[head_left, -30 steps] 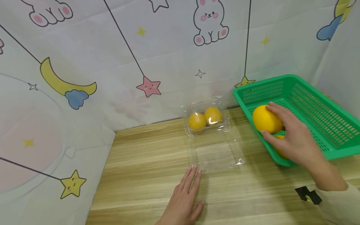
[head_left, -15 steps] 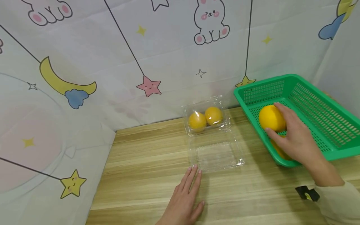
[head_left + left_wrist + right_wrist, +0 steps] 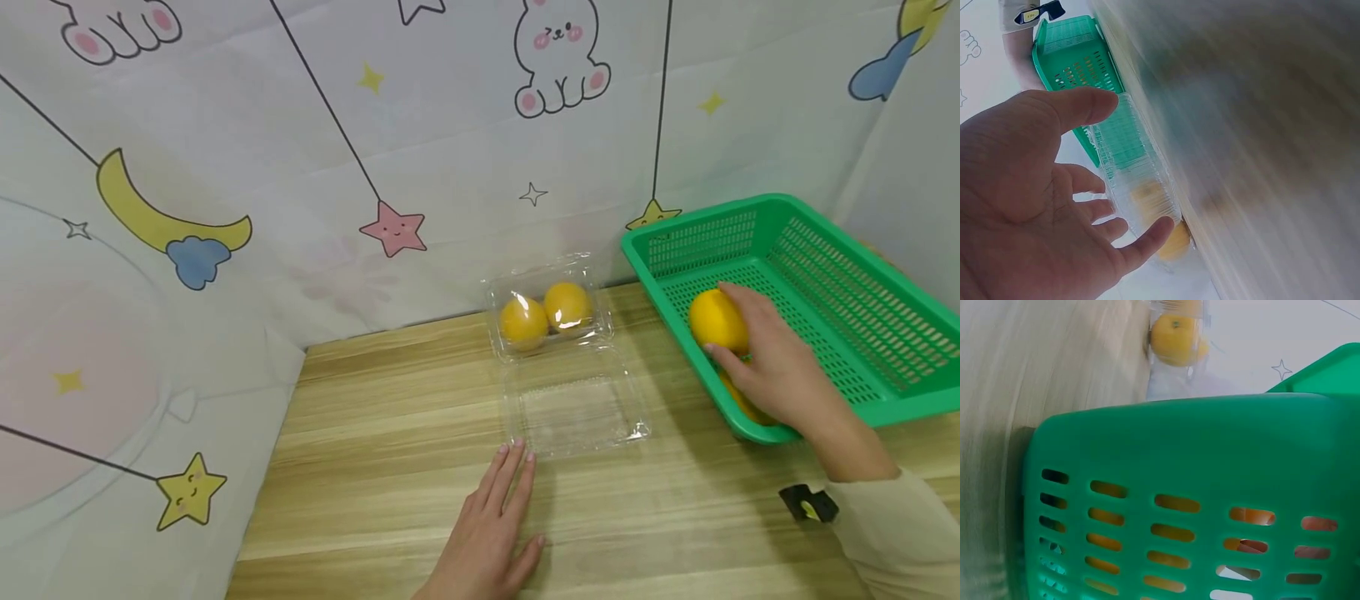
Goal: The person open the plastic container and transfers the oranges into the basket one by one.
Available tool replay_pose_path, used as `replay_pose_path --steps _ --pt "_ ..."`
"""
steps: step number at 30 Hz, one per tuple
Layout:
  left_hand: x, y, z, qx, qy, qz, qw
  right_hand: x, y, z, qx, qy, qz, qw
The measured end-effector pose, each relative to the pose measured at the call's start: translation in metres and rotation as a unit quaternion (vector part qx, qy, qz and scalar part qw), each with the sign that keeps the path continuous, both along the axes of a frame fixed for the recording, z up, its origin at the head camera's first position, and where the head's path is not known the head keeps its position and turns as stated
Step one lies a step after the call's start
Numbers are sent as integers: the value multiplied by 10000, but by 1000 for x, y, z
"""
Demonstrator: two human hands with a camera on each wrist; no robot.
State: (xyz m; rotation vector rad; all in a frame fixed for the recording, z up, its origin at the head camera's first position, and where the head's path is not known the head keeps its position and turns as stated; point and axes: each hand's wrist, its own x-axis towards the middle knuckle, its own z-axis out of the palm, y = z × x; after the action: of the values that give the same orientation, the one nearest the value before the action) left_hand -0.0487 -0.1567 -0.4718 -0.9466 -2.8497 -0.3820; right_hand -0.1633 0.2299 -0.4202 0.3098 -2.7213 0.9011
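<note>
My right hand [image 3: 783, 367] grips an orange [image 3: 716, 321] inside the green plastic basket [image 3: 832, 333], thumb and fingers on opposite sides of it. Below that hand another orange [image 3: 746, 400] lies by the basket's near left side, partly hidden. In the right wrist view the basket's wall [image 3: 1185, 444] covers most of the hand. To the left, an opened clear plastic clamshell box [image 3: 573, 408] lies on the table, with two oranges [image 3: 567, 307] in its back half. My left hand [image 3: 487, 525] has its fingers extended, fingertips right at the box's front left corner.
The wood-grain table [image 3: 375, 467] meets a pale printed cloth [image 3: 450, 150] behind the box, and more cloth [image 3: 150, 333] stands at the left. A small black device [image 3: 808, 504] is by the right sleeve.
My right hand has shifted slightly rightward with the orange, deeper into the basket from its left rim. The left hand and the clamshell box stay put.
</note>
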Motion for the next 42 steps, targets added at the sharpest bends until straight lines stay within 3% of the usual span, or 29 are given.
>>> replay_pose_path --steps 8,12,17,24,31,37,42 --pt "0 -1 0 -18 35 -20 10000 -4 -1 -2 210 40 202 9996" --pt "0 -1 -1 -11 46 -22 10000 -7 -1 -4 349 -151 269 9989" --pt "0 -1 -1 -13 5 -45 10000 -8 1 -5 496 -708 359 9956" --pt "0 -2 -1 -36 28 -22 10000 -8 5 -7 767 -1548 651 9828" --pt "0 -2 -1 -31 -25 -11 10000 -9 4 -8 586 -1551 696 9837" --pt "-1 -2 0 -45 33 -13 10000 -10 6 -8 1000 -1289 555 9850" --pt "0 -2 0 -61 -26 14 10000 -15 9 -5 1242 -1440 464 9807"
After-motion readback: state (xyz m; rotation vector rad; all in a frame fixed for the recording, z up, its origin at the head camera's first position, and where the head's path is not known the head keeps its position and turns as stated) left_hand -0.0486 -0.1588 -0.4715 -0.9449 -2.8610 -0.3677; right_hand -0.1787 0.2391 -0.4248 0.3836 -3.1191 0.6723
